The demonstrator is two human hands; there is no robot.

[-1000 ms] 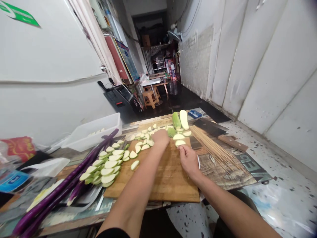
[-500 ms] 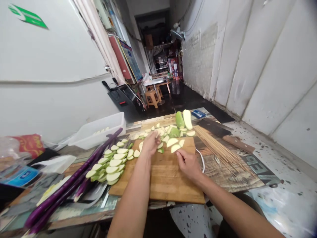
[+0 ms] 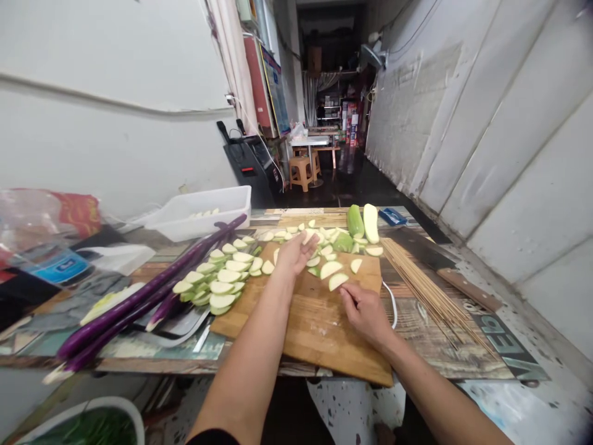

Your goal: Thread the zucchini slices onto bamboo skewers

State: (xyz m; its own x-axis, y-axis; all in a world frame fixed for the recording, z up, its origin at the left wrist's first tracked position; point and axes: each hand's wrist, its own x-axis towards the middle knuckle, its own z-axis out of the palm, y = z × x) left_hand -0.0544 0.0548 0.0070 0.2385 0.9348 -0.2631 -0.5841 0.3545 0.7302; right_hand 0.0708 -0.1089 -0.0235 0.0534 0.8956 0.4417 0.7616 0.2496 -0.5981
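My left hand [image 3: 297,252] reaches over the pile of pale green zucchini slices [image 3: 331,236] at the far side of the wooden cutting board [image 3: 319,334]. Its fingers are stretched out and apart. Over the board's right part, my right hand [image 3: 365,312] is closed in a pinch. Right at its fingertips is a half-round zucchini slice [image 3: 338,282], with another slice [image 3: 330,269] just beyond; what the fingers grip is too small to make out. Left of the board lie stacked rows of zucchini slices [image 3: 225,287]. Two zucchini pieces [image 3: 355,221] stand behind the pile.
Bamboo skewers [image 3: 424,290] lie right of the board, beside a cleaver [image 3: 467,289] and a blue packet [image 3: 393,216]. Long purple eggplants [image 3: 143,296] stretch along the left, near a white plastic tub [image 3: 208,210]. A bin with greens [image 3: 88,426] stands below the table.
My left hand's fingers have gone from curled to stretched out over the pile. The two slices by my right fingertips have shifted slightly left on the board with that hand. The view has turned left.
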